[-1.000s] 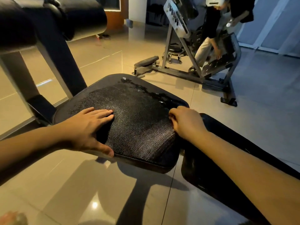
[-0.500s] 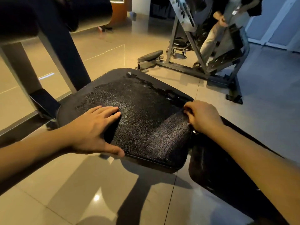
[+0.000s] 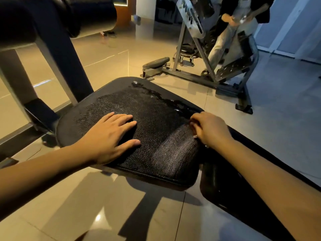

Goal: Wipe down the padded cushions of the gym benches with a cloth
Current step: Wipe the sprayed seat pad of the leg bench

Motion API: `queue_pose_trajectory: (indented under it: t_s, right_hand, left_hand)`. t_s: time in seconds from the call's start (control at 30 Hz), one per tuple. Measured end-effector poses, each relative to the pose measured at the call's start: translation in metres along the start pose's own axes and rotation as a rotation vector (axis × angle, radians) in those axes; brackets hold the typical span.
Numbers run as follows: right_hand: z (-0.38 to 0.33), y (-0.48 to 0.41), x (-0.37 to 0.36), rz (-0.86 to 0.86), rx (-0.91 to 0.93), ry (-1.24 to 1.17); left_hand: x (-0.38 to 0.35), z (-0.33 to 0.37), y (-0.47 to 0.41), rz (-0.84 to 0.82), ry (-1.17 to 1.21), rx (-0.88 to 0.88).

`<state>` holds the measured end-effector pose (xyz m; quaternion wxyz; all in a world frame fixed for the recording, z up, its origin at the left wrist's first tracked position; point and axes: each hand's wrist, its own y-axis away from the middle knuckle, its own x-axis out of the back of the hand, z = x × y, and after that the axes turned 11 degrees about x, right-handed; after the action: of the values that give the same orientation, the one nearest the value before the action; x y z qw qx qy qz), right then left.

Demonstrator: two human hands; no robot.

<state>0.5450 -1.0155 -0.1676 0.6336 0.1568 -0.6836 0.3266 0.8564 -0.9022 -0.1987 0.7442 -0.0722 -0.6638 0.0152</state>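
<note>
The cracked black leatherette seat cushion point(image 3: 152, 108) fills mid-frame, with a dark woven cloth point(image 3: 175, 153) draped over its five o'clock corner. The left hand point(image 3: 111, 136) presses flat at eight o'clock, fingers spread. The right hand point(image 3: 210, 131) pinches the cloth's edge at three o'clock. A glossy streak point(image 3: 173, 101) toward one o'clock suggests the wiping is partway done. The long black back pad point(image 3: 234, 185) probably remains. No containers show.

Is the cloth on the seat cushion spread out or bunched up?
Spread out: the dark cloth lies across the seat cushion, left hand flat on it, right hand pinching its edge.
</note>
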Motion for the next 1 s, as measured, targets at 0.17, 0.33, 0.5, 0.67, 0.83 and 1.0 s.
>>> queue_pose_trajectory:
  t_s: [0.17, 0.33, 0.5, 0.67, 0.83, 1.0]
  right_hand:
    - [-0.101, 0.048, 0.019, -0.112, 0.528, -0.312]
    - [-0.063, 0.034, 0.011, -0.054, 0.388, -0.281]
    - [0.007, 0.014, -0.002, 0.029, -0.035, -0.122]
    - [-0.087, 0.056, 0.009, -0.036, 0.467, -0.355]
    - [-0.069, 0.046, 0.006, -0.028, 0.497, -0.305]
    - [0.019, 0.016, -0.002, 0.003, -0.011, -0.053]
  left_hand:
    - [0.001, 0.000, -0.003, -0.002, 0.010, 0.002]
    - [0.000, 0.001, -0.003, 0.015, 0.009, 0.000]
    - [-0.001, 0.001, -0.001, 0.026, 0.005, -0.002]
    - [0.000, 0.001, -0.003, 0.028, 0.009, -0.008]
    - [-0.002, 0.000, -0.005, 0.035, -0.001, -0.014]
    - [-0.003, 0.000, -0.003, 0.031, -0.004, -0.008]
